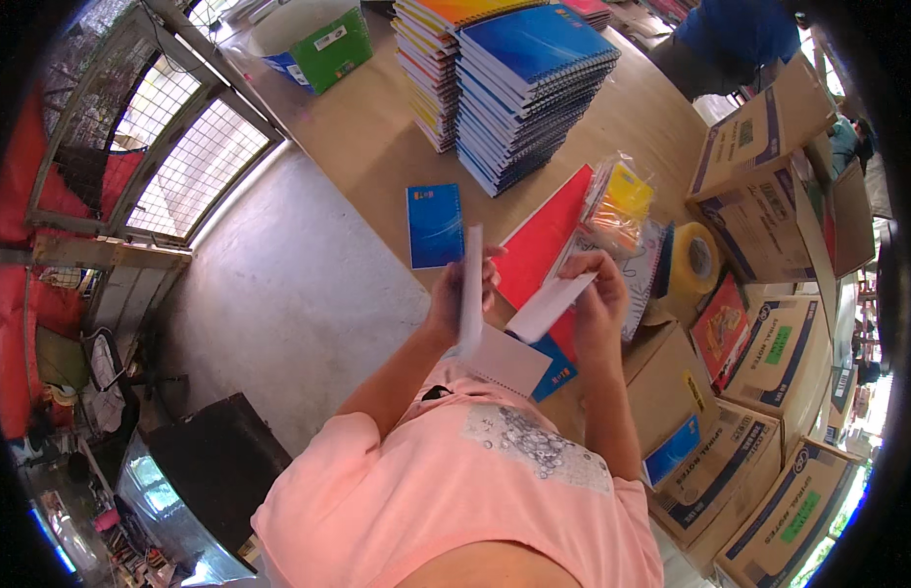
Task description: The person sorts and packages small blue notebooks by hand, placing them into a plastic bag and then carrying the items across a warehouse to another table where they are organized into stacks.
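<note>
Close in front of me is an open spiral notebook (511,363) with white pages; a bit of blue cover shows beneath it. My left hand (444,302) is closed around its raised pages, which stand nearly edge-on. A loose-looking white sheet (551,308) is pinched in my right hand (600,292); I cannot tell whether it is still joined to the notebook. Beyond my left hand a small blue spiral notebook (434,225) lies flat on the brown table (362,147). A red folder or cover (549,235) lies between and beyond my hands.
Tall stacks of blue notebooks (534,98) and orange-edged notebooks (426,78) stand farther back. A green box (328,49) sits at far left. To the right are a clear-wrapped yellow pack (627,196), a yellow tape roll (693,260), an open carton (759,225) and several other cartons (784,348).
</note>
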Action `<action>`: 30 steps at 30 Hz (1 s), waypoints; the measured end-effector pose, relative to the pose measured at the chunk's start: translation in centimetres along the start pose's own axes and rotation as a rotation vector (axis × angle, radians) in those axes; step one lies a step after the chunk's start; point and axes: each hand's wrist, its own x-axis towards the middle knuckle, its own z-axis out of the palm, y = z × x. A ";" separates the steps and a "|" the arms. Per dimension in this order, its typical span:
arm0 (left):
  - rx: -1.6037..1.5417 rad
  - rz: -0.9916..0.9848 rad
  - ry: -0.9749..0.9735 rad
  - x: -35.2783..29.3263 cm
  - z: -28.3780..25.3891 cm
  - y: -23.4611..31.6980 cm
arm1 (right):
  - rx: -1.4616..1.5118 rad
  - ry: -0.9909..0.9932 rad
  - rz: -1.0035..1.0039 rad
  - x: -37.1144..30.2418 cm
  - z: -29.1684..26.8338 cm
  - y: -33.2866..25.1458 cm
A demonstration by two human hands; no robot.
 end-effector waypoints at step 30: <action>2.004 1.048 -0.337 -5.2 2.9 3.5 | -0.790 -0.254 -0.717 -4.7 -2.6 5.1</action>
